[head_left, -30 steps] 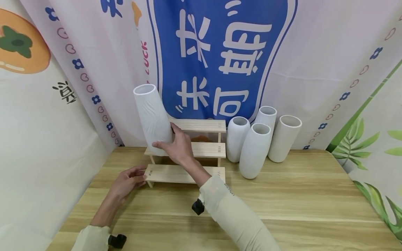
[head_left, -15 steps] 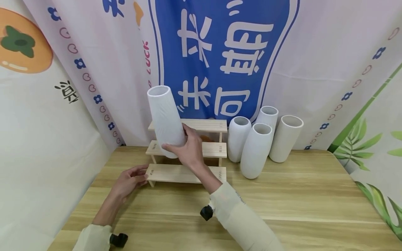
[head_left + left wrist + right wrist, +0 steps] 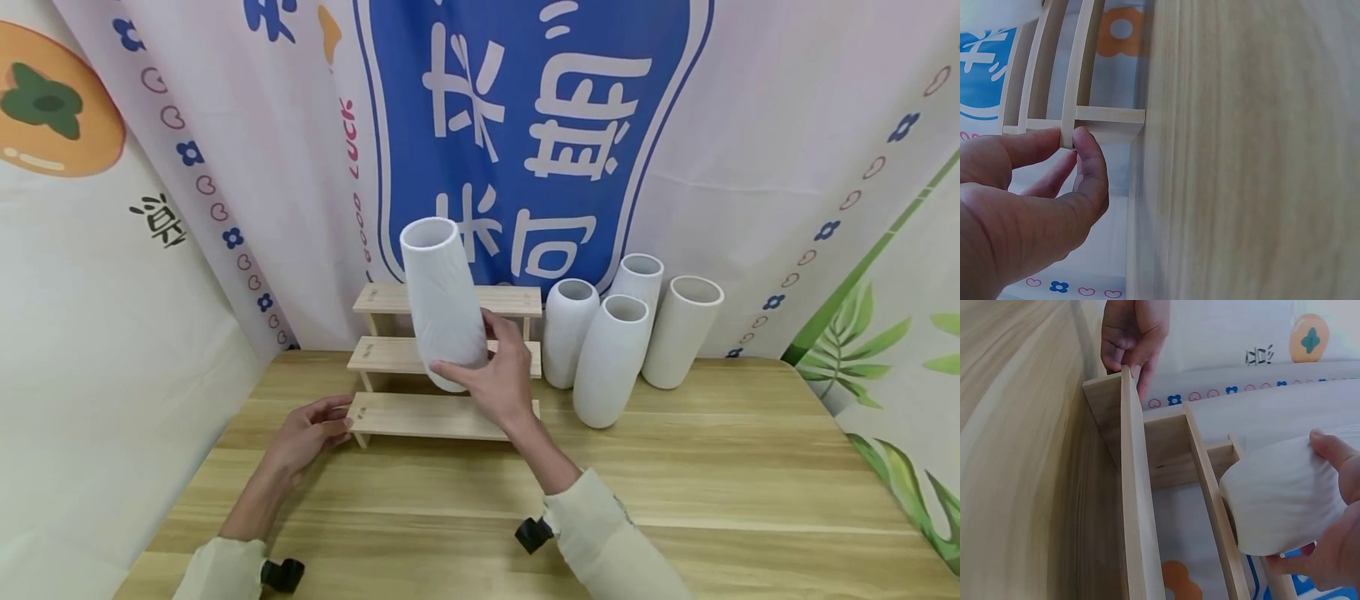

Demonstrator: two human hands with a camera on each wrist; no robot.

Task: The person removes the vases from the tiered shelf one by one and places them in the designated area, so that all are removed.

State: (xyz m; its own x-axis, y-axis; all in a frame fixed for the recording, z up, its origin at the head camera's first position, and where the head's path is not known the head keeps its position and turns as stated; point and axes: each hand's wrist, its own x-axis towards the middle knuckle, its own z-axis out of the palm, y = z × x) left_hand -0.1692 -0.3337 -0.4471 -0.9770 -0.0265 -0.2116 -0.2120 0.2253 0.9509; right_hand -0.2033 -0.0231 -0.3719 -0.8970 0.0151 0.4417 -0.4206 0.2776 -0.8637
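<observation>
My right hand (image 3: 498, 375) grips a tall white textured vase (image 3: 444, 304) low on its body, thumb on the near side. The vase leans a little and overlaps the middle and top steps of a three-tier wooden stand (image 3: 420, 415) in the head view. In the right wrist view the vase (image 3: 1285, 494) shows its rounded base close to the stand's upper boards. At the stand's left end, my left hand (image 3: 309, 433) pinches the lowest board between thumb and fingers, as the left wrist view shows at the board's end (image 3: 1067, 134).
Several white vases (image 3: 611, 362) stand grouped on the wood-grain table (image 3: 720, 492), just right of the stand. A printed curtain (image 3: 750, 167) with a blue panel hangs close behind. A pale wall sheet (image 3: 90, 333) borders the left side.
My right hand has carried the vase from the stand's left end rightward and slightly toward me, uncovering the left ends of the upper steps. My left hand keeps its place on the stand.
</observation>
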